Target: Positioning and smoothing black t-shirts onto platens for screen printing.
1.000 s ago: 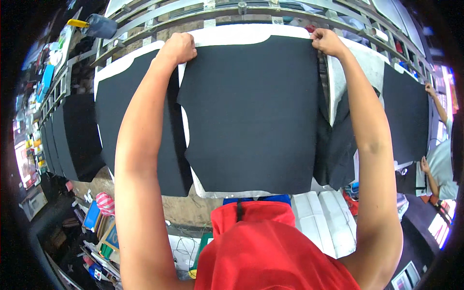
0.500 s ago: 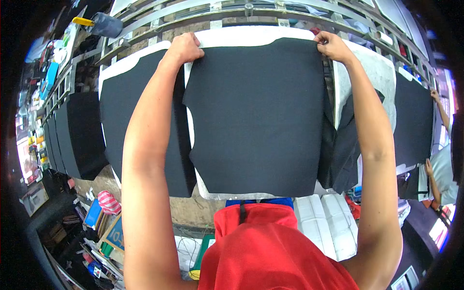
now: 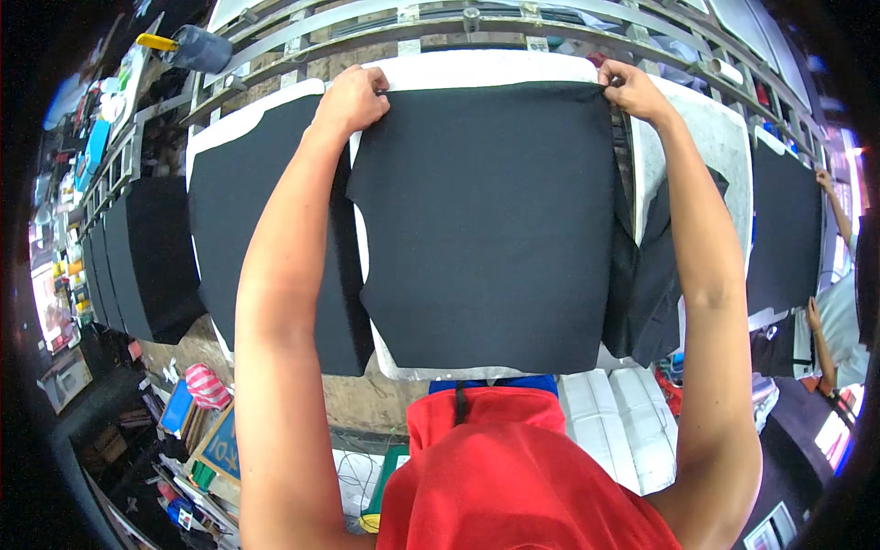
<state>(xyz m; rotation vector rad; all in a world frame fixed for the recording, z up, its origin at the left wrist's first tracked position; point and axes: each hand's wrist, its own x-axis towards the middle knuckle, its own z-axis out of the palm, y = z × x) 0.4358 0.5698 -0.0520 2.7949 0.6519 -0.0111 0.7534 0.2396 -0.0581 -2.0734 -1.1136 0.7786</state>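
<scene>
My left hand [image 3: 362, 99] pinches the upper left corner of a black fabric panel [image 3: 481, 225], and my right hand [image 3: 628, 92] pinches its upper right corner. The panel lies over a white board [image 3: 477, 66], whose top shows above the cloth and whose rim shows below it. Left of it, partly behind my left forearm, lies another black panel [image 3: 252, 211] on a white board. At the right, folded dark cloth [image 3: 646, 284] hangs over a pale, stained board [image 3: 687, 128], partly behind my right forearm.
A metal rail frame [image 3: 422, 16] runs behind the boards, with a grey can [image 3: 197, 48] and yellow-handled tool at upper left. More black panels [image 3: 151, 257] are at left. Another person's hands [image 3: 822, 179] are at far right. Wrapped white bundles [image 3: 610, 431] and clutter lie below.
The upper right part of the panel's top edge sits slightly lower, showing more white above it. The view has shifted slightly. Both hands stay at the corners.
</scene>
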